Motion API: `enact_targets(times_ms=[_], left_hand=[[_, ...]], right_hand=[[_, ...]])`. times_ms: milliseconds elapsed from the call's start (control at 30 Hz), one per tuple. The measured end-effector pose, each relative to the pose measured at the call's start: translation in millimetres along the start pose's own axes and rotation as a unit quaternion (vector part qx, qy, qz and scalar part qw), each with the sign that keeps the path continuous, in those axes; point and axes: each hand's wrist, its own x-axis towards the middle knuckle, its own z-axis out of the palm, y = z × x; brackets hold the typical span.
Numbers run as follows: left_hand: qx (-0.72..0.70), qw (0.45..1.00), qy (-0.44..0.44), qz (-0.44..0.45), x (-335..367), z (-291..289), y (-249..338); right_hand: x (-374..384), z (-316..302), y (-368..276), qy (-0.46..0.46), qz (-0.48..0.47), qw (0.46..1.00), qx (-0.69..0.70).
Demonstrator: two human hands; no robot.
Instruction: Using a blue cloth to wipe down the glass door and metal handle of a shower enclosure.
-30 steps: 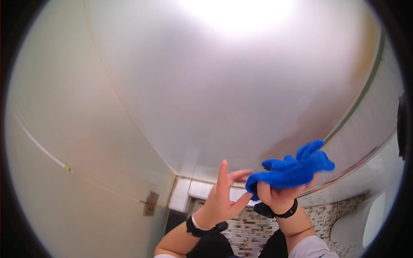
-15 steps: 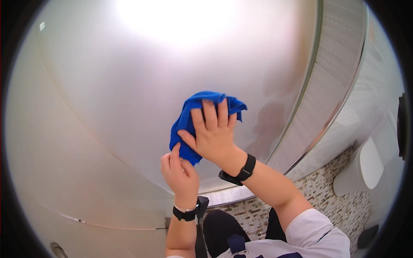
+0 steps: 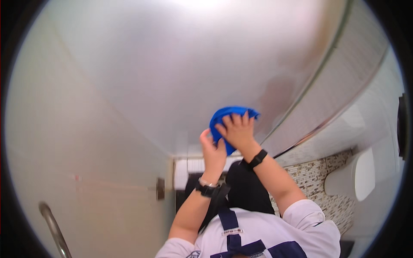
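A blue cloth (image 3: 218, 117) lies bunched against a smooth, pale, frosted-looking panel (image 3: 172, 86). My right hand (image 3: 239, 132) holds it there from above, fingers spread over the fabric and pressing it to the surface. Part of the cloth sticks out past the fingertips, and a corner hangs below the palm. At the cloth's lower left edge is my left hand (image 3: 214, 155), its fingers and thumb apart in a loose curve, close to or touching the fabric. Each wrist wears a black band.
A curved metal handle (image 3: 53, 228) stands at the lower left, and a small metal fitting (image 3: 160, 188) sits on the left panel's edge. A white toilet (image 3: 365, 174) is at the right on a mosaic-tiled floor (image 3: 307, 174). A metal-edged frame (image 3: 340, 90) borders the panel.
Both hands and the blue cloth have moved right and lower down the panel, closer to my body. The view has shifted, bringing more of my torso and the metal handle into sight.
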Motion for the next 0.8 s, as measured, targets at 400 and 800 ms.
enact_targets(times_ms=[400,800], left_hand=[[0.266,0.963,0.035,0.012,-24,8,34],[0.169,0.986,0.0,-0.008,-10,29,15]], right_hand=[[-15,30,-7,0.1,0.004,0.995,0.006],[-19,19,5,0.118,-0.013,0.993,0.02]])
